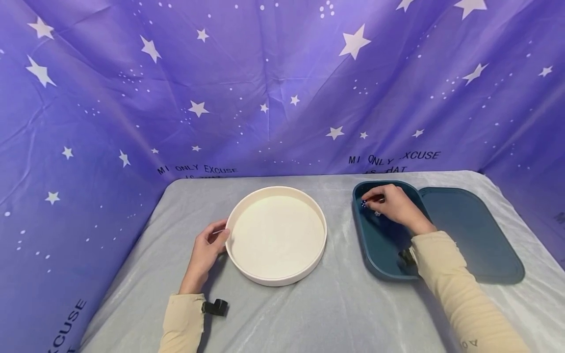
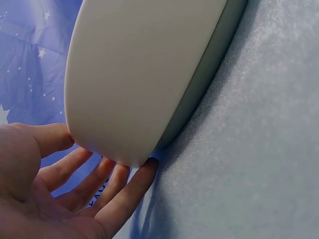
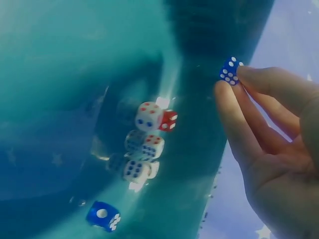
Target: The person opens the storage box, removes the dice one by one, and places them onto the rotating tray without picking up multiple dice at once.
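In my right hand [image 1: 394, 203] a blue die with white dots [image 3: 230, 71] is pinched between thumb and fingertips, at the left wall of the teal box [image 1: 364, 245]. Below it, inside the box, the right wrist view shows white dice [image 3: 149, 117] with red and blue dots, a red die [image 3: 168, 121] and another blue die [image 3: 103, 216]. My left hand [image 1: 209, 247] holds the left side of a cream round tray [image 1: 278, 281]. Its thumb is at the rim and its fingertips touch the outer wall [image 2: 124, 99].
A teal lid [image 1: 481, 235] lies flat to the right of the box. Grey cloth [image 1: 340, 304] covers the table, and a purple curtain with white stars [image 1: 273, 88] stands behind. Small black wrist cameras [image 1: 216, 307] stick out from the sleeves.
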### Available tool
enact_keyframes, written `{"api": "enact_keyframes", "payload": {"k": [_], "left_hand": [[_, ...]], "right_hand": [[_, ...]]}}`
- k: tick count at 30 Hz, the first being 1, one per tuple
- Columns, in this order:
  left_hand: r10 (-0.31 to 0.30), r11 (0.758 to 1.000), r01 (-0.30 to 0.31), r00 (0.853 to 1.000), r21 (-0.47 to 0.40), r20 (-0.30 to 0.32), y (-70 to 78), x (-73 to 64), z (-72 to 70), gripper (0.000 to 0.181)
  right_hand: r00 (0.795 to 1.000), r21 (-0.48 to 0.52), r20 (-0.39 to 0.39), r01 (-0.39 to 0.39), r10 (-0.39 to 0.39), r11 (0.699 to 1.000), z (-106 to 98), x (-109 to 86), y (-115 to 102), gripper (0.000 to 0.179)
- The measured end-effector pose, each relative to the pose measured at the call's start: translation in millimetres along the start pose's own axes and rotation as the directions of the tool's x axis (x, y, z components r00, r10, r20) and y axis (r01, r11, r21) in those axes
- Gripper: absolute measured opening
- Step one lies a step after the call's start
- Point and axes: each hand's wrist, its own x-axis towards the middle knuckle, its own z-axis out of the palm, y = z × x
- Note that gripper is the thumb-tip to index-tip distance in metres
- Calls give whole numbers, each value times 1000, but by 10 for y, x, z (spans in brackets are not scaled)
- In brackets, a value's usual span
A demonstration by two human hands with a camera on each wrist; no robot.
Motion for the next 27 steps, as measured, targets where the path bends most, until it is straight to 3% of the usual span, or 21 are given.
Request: {"api": "enact_keyframes", "payload": {"k": [9,27], "left_hand": [[-1,1000,1,1000,3,2,1,6,-10,40],[-9,1000,9,1000,7,17,-18,6,-27,43]], "right_hand": [[999,-3,-44,14,-14,1000,-34,-8,-197,21],[983,36,-107,156,-151,987,124,83,-658,17]]}}
